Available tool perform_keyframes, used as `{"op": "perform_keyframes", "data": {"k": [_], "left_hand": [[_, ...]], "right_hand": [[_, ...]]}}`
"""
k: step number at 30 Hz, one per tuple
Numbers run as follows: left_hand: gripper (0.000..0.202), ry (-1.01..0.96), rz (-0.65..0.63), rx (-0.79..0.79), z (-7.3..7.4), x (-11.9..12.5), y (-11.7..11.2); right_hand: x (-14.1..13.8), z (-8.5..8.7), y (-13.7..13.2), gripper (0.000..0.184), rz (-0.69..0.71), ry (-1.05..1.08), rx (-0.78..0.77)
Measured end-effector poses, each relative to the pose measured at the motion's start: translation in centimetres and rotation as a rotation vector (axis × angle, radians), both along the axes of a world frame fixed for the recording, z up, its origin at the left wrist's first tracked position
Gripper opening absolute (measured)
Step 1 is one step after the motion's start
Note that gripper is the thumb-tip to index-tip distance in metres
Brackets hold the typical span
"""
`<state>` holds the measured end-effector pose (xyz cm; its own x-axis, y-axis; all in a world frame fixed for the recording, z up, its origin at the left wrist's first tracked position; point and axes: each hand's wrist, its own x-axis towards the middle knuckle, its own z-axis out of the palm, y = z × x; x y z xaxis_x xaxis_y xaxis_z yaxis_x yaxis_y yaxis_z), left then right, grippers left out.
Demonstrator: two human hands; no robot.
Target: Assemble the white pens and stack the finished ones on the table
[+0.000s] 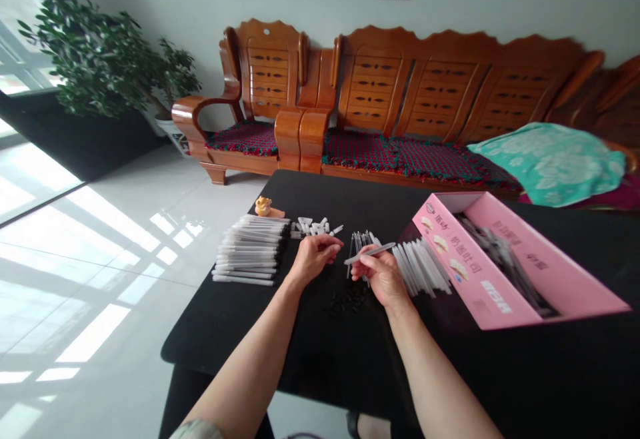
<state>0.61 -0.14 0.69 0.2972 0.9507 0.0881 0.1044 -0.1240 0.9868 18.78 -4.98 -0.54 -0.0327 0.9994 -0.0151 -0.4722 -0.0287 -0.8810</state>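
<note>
Our right hand (pixel 384 275) pinches a pale tube (pixel 379 250), tilted; beside it, our left hand (pixel 314 257) curls inward, grip unclear.

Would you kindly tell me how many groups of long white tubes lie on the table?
2: the left group is left of the left hand; the right group is between the right hand and the pink box. Others may be hidden behind the box.

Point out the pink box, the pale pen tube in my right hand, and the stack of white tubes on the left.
Pink box (pixel 466 264): head view, its printed side wall.
Pale pen tube (pixel 375 251): head view, near its middle.
Stack of white tubes (pixel 253 249): head view, its middle.
</note>
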Motion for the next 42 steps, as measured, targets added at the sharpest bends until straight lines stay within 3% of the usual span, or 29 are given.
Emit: {"op": "perform_keyframes", "data": {"k": [4,8,24,42], "left_hand": [[0.035,-0.324,0.002,-0.217,-0.1,0.0,0.2],[0.033,-0.464,-0.043,-0.295,-0.1,-0.5,0.4],[0.03,-0.407,-0.128,-0.36,-0.5,-0.8,0.3],[0.032,-0.428,-0.094,-0.365,-0.4,-0.4,0.2]], "right_hand": [[-0.1,-0.3,0.1,0.012,0.028,0.023,0.017],[-0.1,-0.6,0.3,0.013,0.007,0.052,0.038],[-0.2,-0.9,0.7,0.018,-0.043,0.131,0.074],[-0.3,-0.5,0.5,0.017,-0.059,0.086,0.069]]}}
